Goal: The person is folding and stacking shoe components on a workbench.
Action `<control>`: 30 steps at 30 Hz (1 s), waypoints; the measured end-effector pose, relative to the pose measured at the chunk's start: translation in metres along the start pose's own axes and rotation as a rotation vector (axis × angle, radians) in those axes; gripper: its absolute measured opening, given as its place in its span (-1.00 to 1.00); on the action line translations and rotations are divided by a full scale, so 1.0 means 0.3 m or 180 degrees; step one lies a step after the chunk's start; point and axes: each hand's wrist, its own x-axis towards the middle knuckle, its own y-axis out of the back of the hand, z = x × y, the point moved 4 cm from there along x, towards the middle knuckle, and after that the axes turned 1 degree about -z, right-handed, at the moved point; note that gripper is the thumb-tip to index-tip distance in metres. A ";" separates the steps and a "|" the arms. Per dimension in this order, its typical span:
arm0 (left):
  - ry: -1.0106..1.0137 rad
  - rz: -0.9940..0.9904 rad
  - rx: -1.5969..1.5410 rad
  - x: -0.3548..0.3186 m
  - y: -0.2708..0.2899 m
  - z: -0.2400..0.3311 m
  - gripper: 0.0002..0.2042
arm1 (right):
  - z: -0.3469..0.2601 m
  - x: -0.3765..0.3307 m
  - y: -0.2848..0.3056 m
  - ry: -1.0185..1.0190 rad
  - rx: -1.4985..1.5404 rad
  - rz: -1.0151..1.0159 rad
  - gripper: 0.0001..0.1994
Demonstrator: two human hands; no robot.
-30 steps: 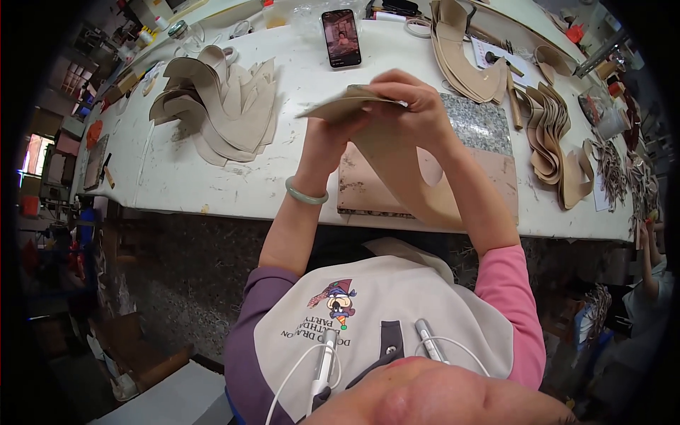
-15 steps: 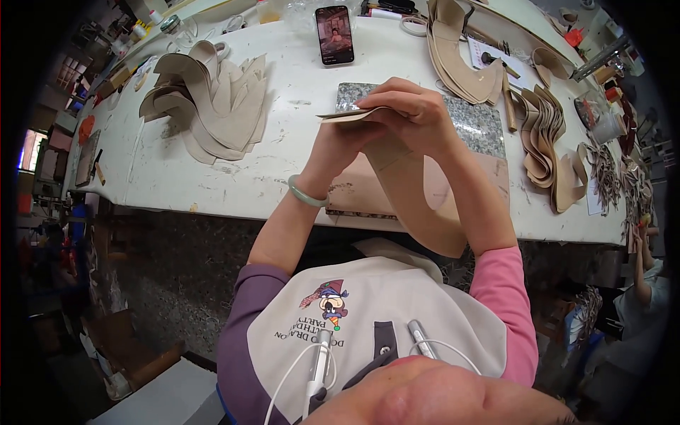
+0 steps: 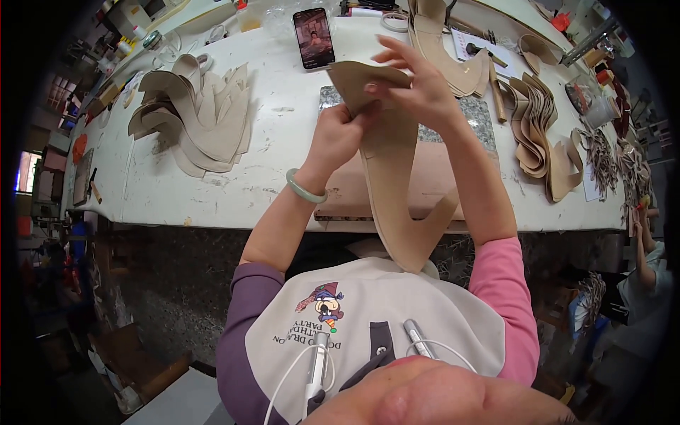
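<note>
A long curved beige leather-like piece (image 3: 389,163) hangs from my hands, its lower end bending up near the table's front edge. My left hand (image 3: 338,138) is closed on its left edge, just below the wide upper end, with thumb and fingers pinching it. My right hand (image 3: 428,88) lies over the upper right part. Its thumb tip rests against the piece, while its other fingers are spread and raised off the surface. Beneath the piece are a speckled granite slab (image 3: 474,120) and a pinkish-tan board (image 3: 340,184) on the white table (image 3: 177,202).
Stacks of similar beige pieces lie at left (image 3: 191,113), at the back right and at right (image 3: 531,127). A phone (image 3: 314,39) stands at the back. A hammer (image 3: 498,95) lies right of the slab. Jars and scraps line the right edge, where another person's arm (image 3: 641,248) shows.
My right fingers have lifted and spread from the piece. Its upper end has turned from nearly edge-on to show its broad face, and its lower end hangs closer to me.
</note>
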 end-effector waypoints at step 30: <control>-0.0212 0.0434 0.4512 -0.048 0.870 -0.319 -0.24 | 0.541 0.424 0.413 -0.1933 -0.2361 0.0897 -0.46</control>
